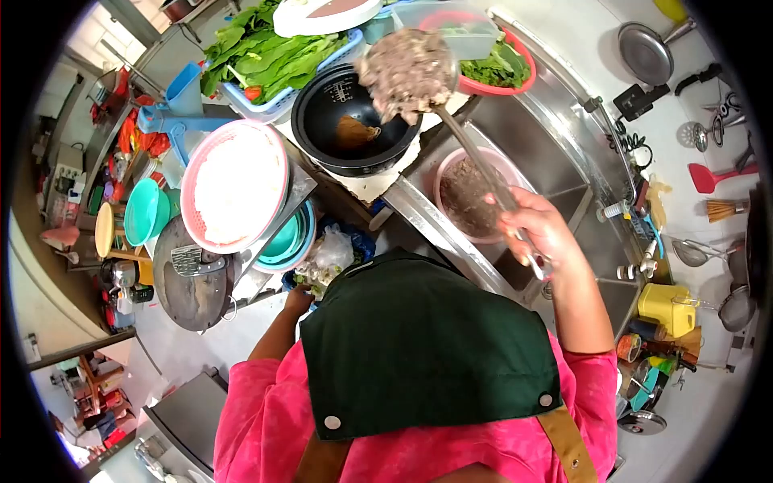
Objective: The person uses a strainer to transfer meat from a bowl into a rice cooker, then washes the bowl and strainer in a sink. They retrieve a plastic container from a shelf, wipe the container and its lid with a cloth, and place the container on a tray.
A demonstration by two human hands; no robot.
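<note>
My right hand (531, 229) is closed round the handle of a long metal ladle (475, 149), whose head is heaped with greyish chopped meat (407, 76). The loaded head is above the back right rim of a black rice cooker pot (322, 133), with a brown clump (354, 131) at its bottom. Below the ladle handle, a pink bowl (441, 181) of greyish, wet-looking food stands in the steel sink. My left hand (299, 300) hangs low by my left side, near plastic bags and greens under the counter; its fingers are too small to make out.
Leafy greens fill a blue basket (282, 105) behind the pot, and a red basin (527, 76) holds more. On the left are a pink basket (187, 193) of white food and a cleaver (197, 262) on a round chopping board (193, 302). Utensils hang on the right wall.
</note>
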